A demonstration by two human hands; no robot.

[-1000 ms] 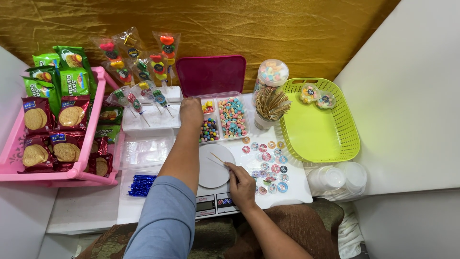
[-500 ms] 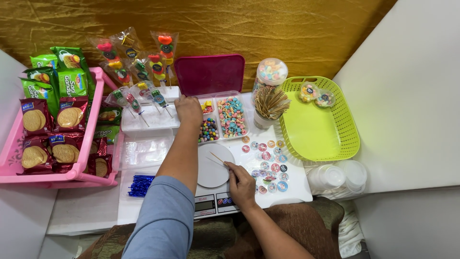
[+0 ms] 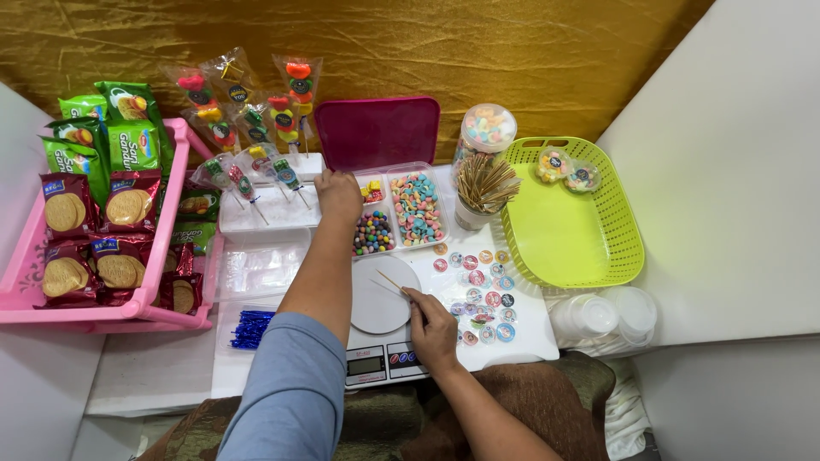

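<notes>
Your left hand (image 3: 339, 195) shifts slightly left along candy tray (image 3: 401, 213). Your right hand (image 3: 433, 329) edges back from scale plate (image 3: 380, 294), skewer (image 3: 391, 282) pinched.

The light on my desk (image 3: 162, 363) is bright and even, falling from above, so the shadows are soft and short. My left hand (image 3: 339, 195) throws only a faint shade toward 6 o'clock. The gold cloth (image 3: 512, 51) at 12 o'clock shows mild sheen in its folds, and the snack packets (image 3: 94, 205) at 9 o'clock catch small glints. Focus is sharp across the middle. The edges bend slightly outward, and my sleeve (image 3: 290, 401) at 6 o'clock looks a bit soft.
</notes>
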